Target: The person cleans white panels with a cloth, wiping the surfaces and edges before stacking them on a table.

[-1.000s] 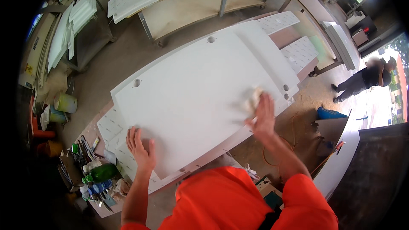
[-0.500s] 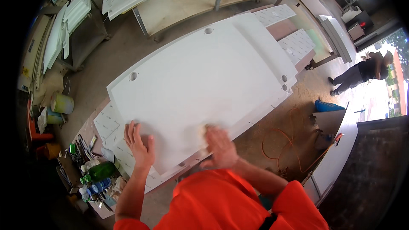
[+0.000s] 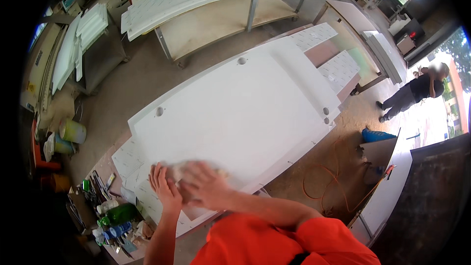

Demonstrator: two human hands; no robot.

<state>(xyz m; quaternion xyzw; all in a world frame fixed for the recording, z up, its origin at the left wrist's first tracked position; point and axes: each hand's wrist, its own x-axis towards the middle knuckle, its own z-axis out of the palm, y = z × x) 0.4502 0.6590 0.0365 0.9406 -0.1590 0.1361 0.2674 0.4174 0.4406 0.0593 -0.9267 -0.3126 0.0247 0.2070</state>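
Note:
A large white panel [image 3: 230, 113] with round holes near its edges lies before me on a work surface. My left hand [image 3: 166, 189] rests at the panel's near left edge, fingers stretched out and holding nothing. Right beside it, my right hand [image 3: 201, 185] presses flat on the panel over a pale beige pad [image 3: 223, 173]. Motion smears this hand, and most of the pad is hidden beneath it, so its exact kind is unclear.
Bottles [image 3: 117, 213] and hand tools crowd the left corner. Behind the panel stands a long table [image 3: 211, 12] stacked with white sheets. An orange hose [image 3: 314, 194] lies on the floor at right. A person [image 3: 417, 88] stands near the doorway.
My right hand has swept left across the panel with the pale pad, coming up against my left hand. My left hand stays near the panel's left edge. The view has shifted slightly.

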